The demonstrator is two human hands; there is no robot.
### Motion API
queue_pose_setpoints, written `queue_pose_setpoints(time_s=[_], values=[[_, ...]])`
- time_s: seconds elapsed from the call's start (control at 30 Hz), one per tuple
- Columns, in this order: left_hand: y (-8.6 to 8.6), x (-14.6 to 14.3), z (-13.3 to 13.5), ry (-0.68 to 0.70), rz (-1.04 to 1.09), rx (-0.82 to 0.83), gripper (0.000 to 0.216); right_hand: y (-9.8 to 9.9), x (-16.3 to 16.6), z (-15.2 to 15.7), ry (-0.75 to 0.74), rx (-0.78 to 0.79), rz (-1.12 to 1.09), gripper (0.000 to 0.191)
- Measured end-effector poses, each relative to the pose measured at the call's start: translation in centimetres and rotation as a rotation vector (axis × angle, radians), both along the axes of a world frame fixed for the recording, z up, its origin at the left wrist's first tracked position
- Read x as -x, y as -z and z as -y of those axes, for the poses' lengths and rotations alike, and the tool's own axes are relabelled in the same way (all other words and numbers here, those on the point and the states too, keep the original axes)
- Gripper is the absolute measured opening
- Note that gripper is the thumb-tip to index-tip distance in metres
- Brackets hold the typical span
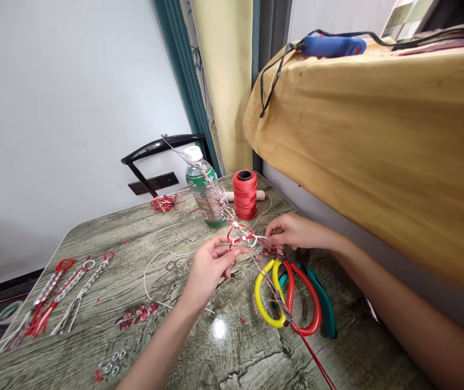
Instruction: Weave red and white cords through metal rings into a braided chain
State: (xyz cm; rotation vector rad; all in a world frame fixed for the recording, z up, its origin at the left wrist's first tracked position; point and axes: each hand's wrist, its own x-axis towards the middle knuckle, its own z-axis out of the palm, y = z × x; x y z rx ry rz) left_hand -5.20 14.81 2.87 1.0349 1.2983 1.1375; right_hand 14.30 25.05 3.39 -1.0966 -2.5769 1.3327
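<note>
A red and white cord knot hangs on a line of strained cords that runs from the chair back past the bottle towards the lower right. My left hand is at its left side, thumb and fingertips pinched on a red cord. On the other side, my right hand pinches the end of a white cord. The cord loops lie crossed between both hands. Below them are scissors with one yellow and one red handle loop; a teal-handled tool lies partly beneath.
Behind the knot stand a green-labelled bottle and a red thread spool. Finished-looking braided straps, a red-white bundle and small metal rings lie left. A cloth-covered surface rises at right, holding a blue corded tool.
</note>
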Motion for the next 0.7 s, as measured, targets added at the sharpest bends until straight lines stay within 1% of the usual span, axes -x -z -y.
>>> queue_pose_setpoints(time_s=[0.13, 0.3, 0.37, 0.43, 0.5, 0.57, 0.6, 0.63, 0.7], values=[[0.1, 0.8, 0.8, -0.021, -0.122, -0.008, 0.022, 0.0, -0.7, -0.6, 0.03, -0.208, 0.197, 0.017], [0.0, 1.6, 1.7, -0.012, -0.235, 0.025, 0.027, -0.6, -1.3, -0.4, 0.148, -0.432, 0.438, 0.017], [0.1, 1.8, 1.9, -0.011, -0.265, 0.027, 0.027, -0.8, -1.4, -0.2, 0.193, -0.492, 0.493, 0.018], [0.3, 1.9, 2.0, -0.006, -0.278, 0.036, 0.026, -1.1, -1.2, 0.1, 0.214, -0.535, 0.494, 0.019], [0.4, 1.9, 2.3, 0.006, -0.295, 0.037, 0.03, -1.6, -0.8, 0.6, 0.2, -0.572, 0.441, 0.025], [0.2, 1.8, 2.6, -0.01, -0.309, 0.016, 0.033, -2.4, -0.2, 1.3, 0.142, -0.559, 0.288, 0.035], [-0.1, 1.6, 2.8, -0.043, -0.308, -0.009, 0.032, -2.8, 0.1, 1.7, 0.112, -0.508, 0.167, 0.037], [-0.3, 1.4, 2.9, -0.092, -0.3, -0.043, 0.028, -3.2, 0.4, 2.1, 0.088, -0.424, 0.032, 0.037], [-0.8, 1.0, 3.0, -0.192, -0.273, -0.112, 0.021, -3.9, 1.0, 2.8, 0.063, -0.205, -0.208, 0.035]])
